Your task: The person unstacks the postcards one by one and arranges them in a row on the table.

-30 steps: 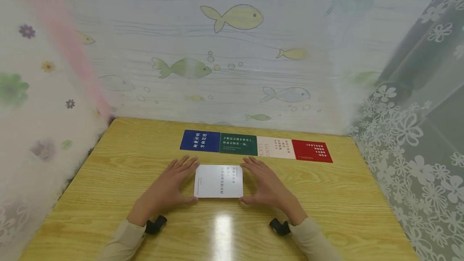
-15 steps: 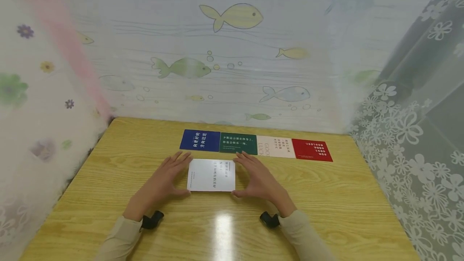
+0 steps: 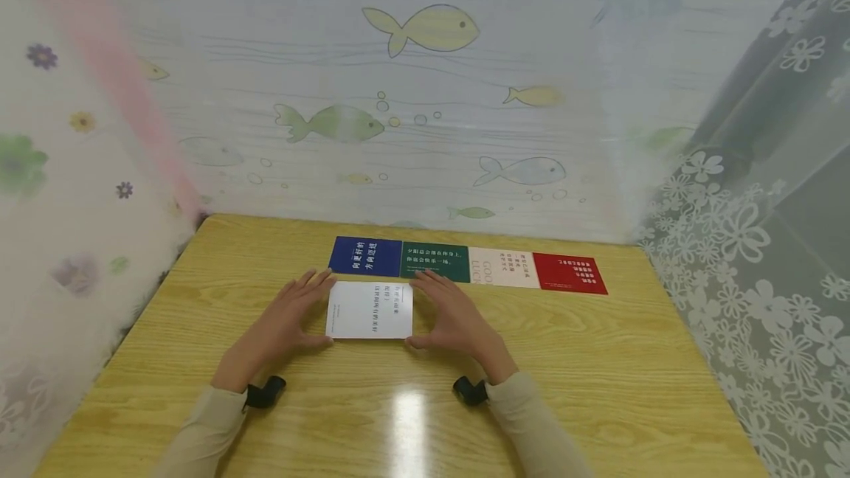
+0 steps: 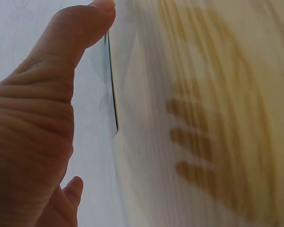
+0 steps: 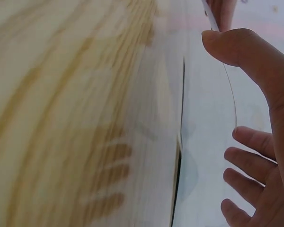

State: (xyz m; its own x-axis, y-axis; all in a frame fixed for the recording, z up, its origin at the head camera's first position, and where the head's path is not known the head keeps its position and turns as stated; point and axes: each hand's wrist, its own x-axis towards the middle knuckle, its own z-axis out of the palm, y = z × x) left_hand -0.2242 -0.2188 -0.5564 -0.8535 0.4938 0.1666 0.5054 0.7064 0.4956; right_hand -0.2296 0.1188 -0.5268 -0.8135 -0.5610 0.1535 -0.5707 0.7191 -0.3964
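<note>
Between both hands is a white card (image 3: 369, 310) with printed lettering, lying roughly level in the head view. My left hand (image 3: 282, 319) holds its left short edge, thumb at the near corner and fingers at the far one. At the opposite edge, my right hand (image 3: 458, 319) grips it likewise. The right wrist view shows the card's thin edge (image 5: 232, 92) bowed between thumb and index finger, above the tabletop. Just beyond lies a row of cards: blue (image 3: 365, 260), green (image 3: 434, 257), pale pink (image 3: 498, 280) and red (image 3: 569, 273).
A glossy wood-grain table (image 3: 598, 389) carries everything and mirrors the fingers in the wrist views. Behind it hangs a fish-print curtain (image 3: 425, 109), with flowered lace (image 3: 744, 301) on the right. Each wrist wears a small black device (image 3: 267, 392).
Both hands have carried the white card leftward and farther from me, toward the blue and green cards. The row of cards stays in place.
</note>
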